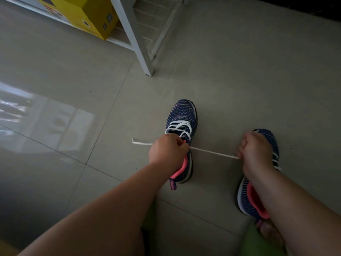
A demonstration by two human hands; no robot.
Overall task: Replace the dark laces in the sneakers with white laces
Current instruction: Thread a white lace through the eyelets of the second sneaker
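Note:
Two navy knit sneakers with pink collars stand on the tiled floor. The left sneaker (182,115) has a white lace (212,152) crossed through its lower eyelets. My left hand (168,151) grips one part of that lace over the sneaker's tongue, and the lace's free end sticks out to the left. My right hand (255,151) pinches the other part, pulled taut to the right. The right sneaker (248,202) lies under my right wrist, with white lacing showing beside the hand. No dark lace is visible.
A white shelf frame (142,52) stands on the floor beyond the sneakers, with a yellow box (88,15) on its lowest level. Green fabric (256,242) shows at the bottom edge. Glossy floor tiles spread out to the left.

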